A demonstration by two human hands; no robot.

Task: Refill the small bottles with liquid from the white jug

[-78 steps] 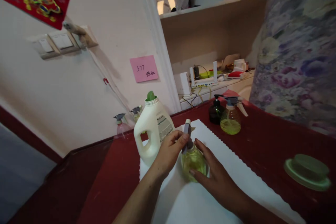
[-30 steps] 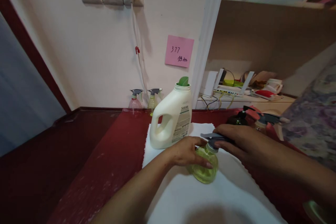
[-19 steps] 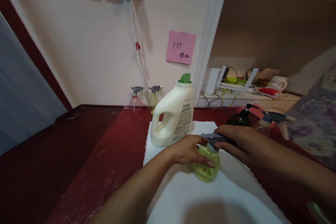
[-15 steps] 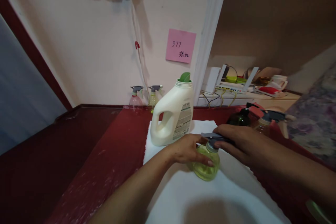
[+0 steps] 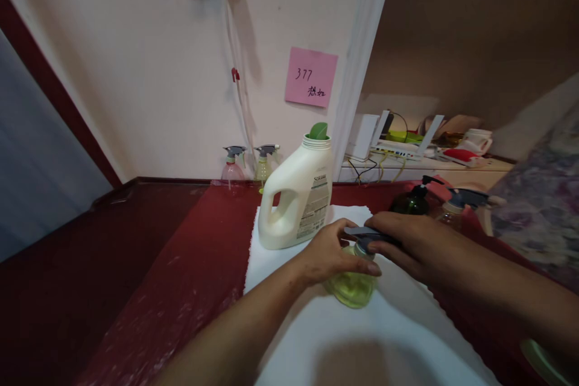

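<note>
A small spray bottle [image 5: 353, 291] with yellow-green liquid stands on a white cloth [image 5: 312, 338]. My left hand [image 5: 332, 256] is wrapped round its upper body, thumb across the front. Over the grey trigger head [image 5: 364, 235] at the neck, my right hand [image 5: 402, 241] is closed, fingers on top and thumb below. Just behind my left hand is a large cream jug [image 5: 301, 193] with a handle. Its mouth is uncapped, and a green spout [image 5: 319, 131] pokes out of it.
Two more spray bottles, one pink [image 5: 233, 175] and one yellowish [image 5: 263, 169], stand by the wall. At the right are a dark pump bottle [image 5: 411, 200] and another spray bottle [image 5: 451, 212]. A white router [image 5: 400, 149] with cables sits behind. Red covering [image 5: 190, 265] lies under the cloth.
My left hand has shifted slightly up the bottle, its thumb now nearer the neck. My right hand stays on the trigger head. The view has moved a little.
</note>
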